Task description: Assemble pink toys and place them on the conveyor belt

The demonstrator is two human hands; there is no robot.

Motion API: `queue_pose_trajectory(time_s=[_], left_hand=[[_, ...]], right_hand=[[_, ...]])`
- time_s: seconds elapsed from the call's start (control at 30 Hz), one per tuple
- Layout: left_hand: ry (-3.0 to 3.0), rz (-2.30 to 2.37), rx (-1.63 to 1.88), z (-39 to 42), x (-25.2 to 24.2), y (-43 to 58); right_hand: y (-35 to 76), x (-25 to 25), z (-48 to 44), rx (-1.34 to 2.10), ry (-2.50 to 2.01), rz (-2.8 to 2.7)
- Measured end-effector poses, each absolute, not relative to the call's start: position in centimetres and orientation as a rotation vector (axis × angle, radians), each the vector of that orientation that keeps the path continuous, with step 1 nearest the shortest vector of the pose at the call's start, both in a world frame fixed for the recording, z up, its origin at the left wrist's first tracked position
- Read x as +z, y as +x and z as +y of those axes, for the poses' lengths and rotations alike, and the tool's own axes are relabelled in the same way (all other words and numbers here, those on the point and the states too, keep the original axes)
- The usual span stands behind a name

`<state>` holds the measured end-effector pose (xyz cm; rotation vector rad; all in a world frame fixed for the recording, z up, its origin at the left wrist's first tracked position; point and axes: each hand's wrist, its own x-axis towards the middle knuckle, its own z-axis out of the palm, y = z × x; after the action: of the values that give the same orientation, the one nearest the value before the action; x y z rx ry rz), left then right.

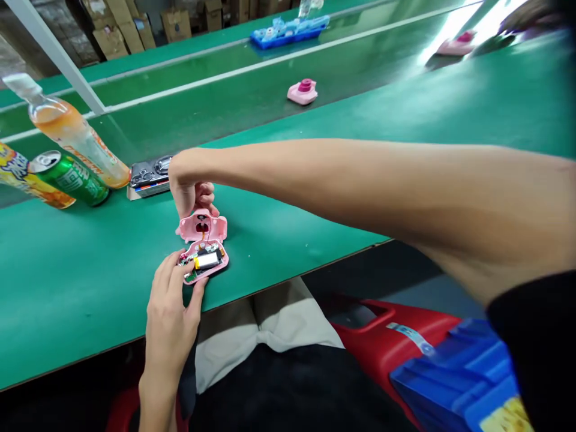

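Note:
A pink toy camera lies opened at the front part of the green table, its two halves joined by thin wires. The lower half [218,268] holds a silver battery [207,260] and a circuit board. My left hand [171,294] grips this half, thumb on the near edge and fingers over the left side. Behind it the other pink shell [216,228] stands tilted up with its inside facing me. My right hand [191,195] reaches across to the shell's far side with curled fingers, closed against its back edge; the fingertips are partly hidden.
A black device on a box [150,177], a green can [74,180] and an orange drink bottle [81,135] stand at left. Pink cameras [302,92] and a blue tray [290,33] sit farther back. A red stool [382,336] and blue bin [459,378] are at lower right.

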<state>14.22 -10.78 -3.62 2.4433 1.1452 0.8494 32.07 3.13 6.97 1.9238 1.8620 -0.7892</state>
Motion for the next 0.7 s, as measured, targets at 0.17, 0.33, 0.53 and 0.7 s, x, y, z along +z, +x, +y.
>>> queue_pose_trajectory(time_s=[0.17,0.33,0.53,0.7], left_hand=[[2.239,1.154,0.888,-11.1,-2.9,14.2],[1.67,1.065,1.097,-10.5,-2.0,14.0],[1.239,0.613,1.206,-8.5,0.8,16.1],[1.184,0.572,1.31,-8.1,3.0,17.2]], right_hand=[[32.4,9.0,1.4,-0.874,1.875,1.823],[33.1,13.3,-1.5,-0.814,1.689,2.207],[33.2,17.0,-3.6,-0.622,1.252,2.877],[33.4,18.9,-3.1,-0.716,1.215,2.844]])
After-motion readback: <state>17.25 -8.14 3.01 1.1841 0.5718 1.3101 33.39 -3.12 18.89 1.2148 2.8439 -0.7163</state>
